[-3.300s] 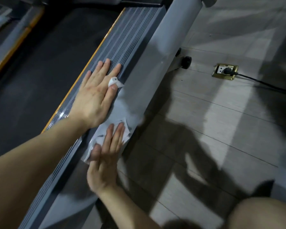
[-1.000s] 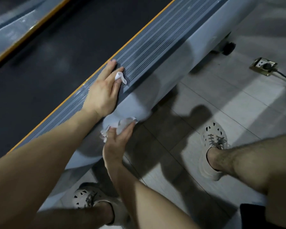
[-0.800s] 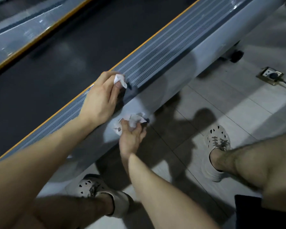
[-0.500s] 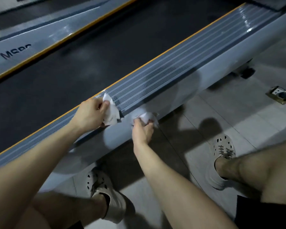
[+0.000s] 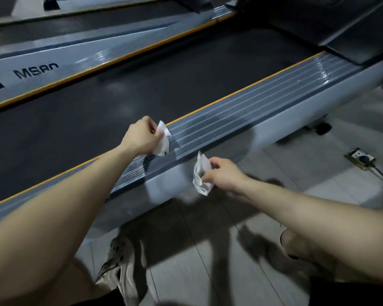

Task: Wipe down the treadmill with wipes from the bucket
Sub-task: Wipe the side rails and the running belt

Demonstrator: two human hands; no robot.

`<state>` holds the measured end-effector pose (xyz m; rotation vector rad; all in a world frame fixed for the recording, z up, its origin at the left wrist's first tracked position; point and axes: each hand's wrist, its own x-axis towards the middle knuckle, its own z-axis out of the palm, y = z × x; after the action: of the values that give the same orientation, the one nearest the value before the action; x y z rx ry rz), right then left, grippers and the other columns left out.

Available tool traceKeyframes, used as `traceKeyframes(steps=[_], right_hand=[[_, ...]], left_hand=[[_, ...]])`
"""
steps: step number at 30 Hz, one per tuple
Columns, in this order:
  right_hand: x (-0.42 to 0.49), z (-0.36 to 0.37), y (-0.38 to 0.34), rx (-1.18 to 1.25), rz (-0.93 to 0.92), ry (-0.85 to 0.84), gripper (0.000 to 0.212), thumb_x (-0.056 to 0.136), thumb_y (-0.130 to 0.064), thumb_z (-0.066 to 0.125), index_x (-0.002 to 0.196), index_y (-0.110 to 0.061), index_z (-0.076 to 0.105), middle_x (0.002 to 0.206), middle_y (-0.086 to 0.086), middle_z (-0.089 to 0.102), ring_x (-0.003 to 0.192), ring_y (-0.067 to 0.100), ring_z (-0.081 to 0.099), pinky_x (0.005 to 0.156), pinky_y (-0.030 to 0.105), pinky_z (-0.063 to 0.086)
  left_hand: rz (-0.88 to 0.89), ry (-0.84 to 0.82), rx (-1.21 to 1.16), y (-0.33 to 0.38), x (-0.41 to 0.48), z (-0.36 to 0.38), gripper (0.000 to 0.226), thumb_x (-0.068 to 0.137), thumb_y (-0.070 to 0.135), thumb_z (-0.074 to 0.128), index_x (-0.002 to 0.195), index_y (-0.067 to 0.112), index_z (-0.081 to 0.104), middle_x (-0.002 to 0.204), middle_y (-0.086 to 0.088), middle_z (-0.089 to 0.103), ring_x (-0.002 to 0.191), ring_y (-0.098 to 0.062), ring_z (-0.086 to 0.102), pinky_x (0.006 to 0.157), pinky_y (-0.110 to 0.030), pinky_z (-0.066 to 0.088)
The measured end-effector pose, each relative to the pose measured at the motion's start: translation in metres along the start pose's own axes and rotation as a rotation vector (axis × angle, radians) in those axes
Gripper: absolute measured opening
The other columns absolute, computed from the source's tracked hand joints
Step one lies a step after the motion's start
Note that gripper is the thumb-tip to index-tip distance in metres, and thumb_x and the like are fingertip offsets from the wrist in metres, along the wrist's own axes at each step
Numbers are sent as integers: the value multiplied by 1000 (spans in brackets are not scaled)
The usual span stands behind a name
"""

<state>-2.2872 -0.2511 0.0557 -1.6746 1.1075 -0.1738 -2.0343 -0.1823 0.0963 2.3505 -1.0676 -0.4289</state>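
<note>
The treadmill lies across the view, with its ribbed grey side rail (image 5: 241, 107) running from lower left to upper right beside the dark belt (image 5: 119, 89). My left hand (image 5: 142, 138) grips a crumpled white wipe (image 5: 162, 140) just above the rail. My right hand (image 5: 223, 175) pinches a second white wipe (image 5: 200, 173), held off the grey side panel (image 5: 285, 122). The bucket is not in view.
A second treadmill marked MSAD (image 5: 35, 70) stands beyond the belt. A brass floor socket (image 5: 360, 159) with a plugged cable sits on the tiled floor at right. A small wheel (image 5: 323, 128) is under the frame. My shoe (image 5: 122, 261) stands near the rail.
Both hands went from pressing wipes flat on the rail and side panel to lifting off with the wipes bunched in their fingers. The view has pulled back and up.
</note>
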Motion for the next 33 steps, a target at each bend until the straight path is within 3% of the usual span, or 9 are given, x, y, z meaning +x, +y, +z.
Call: traceKeyframes(steps=[5,11,13,15,18,22,24,27,33], right_hand=[[-9,-30,10,-17,-70,-94,22,80,1,74,89,-17,79,80,-8,75,74,8,65,70,23,50],[-5,-33,-1,32,-136,-279,37,85,4,74,67,-29,75,72,-7,68,70,9,60,62,19,43],[-2,-37,-4,52,-158,-292,32,83,2,75,69,-27,76,73,-7,67,71,8,60,64,20,44],[-1,-39,-5,76,-176,-321,18,77,-3,74,92,-12,79,84,0,71,79,10,63,69,22,45],[-1,-46,-8,104,-189,-403,34,85,11,65,111,-5,77,94,6,73,86,12,65,67,19,49],[-3,-53,-12,121,-216,-535,25,80,10,67,99,-4,75,88,7,68,85,21,61,72,26,50],[-1,-52,-10,111,-203,-501,29,83,11,67,107,-2,74,94,9,70,90,22,63,79,30,50],[0,-52,-9,108,-153,-370,28,88,7,70,113,-4,75,100,10,74,96,20,68,86,35,55],[-11,-44,-11,168,-48,-150,23,84,-14,88,95,-2,71,80,13,74,70,15,73,54,23,56]], left_hand=[[10,-32,151,-20,-3,9,21,93,45,69,92,25,62,91,-4,73,86,-30,67,72,-37,52],[86,-51,83,-31,-12,-7,17,99,14,54,113,19,60,108,-8,70,96,-33,63,78,-39,48],[89,-25,64,-27,-22,-14,19,94,8,54,101,16,70,104,-8,68,98,-31,64,79,-37,49],[42,-24,-17,-17,-35,-21,26,88,9,54,79,18,76,99,-2,68,95,-25,63,79,-37,50],[16,-226,-196,-8,-57,-23,26,78,18,52,76,13,78,91,-1,76,88,-23,64,88,-45,52],[-58,-513,-480,-3,-77,-5,35,82,10,60,112,10,79,112,-16,79,108,-34,71,94,-44,55],[73,-681,-398,3,-83,2,39,91,3,61,123,19,78,120,-9,79,114,-20,72,100,-34,54],[150,-795,-329,7,-85,9,43,97,-4,63,126,24,78,123,1,79,119,-16,72,116,-42,49],[105,-743,-360,22,-92,11,38,93,7,76,123,31,73,105,7,82,105,-10,75,106,-37,51]])
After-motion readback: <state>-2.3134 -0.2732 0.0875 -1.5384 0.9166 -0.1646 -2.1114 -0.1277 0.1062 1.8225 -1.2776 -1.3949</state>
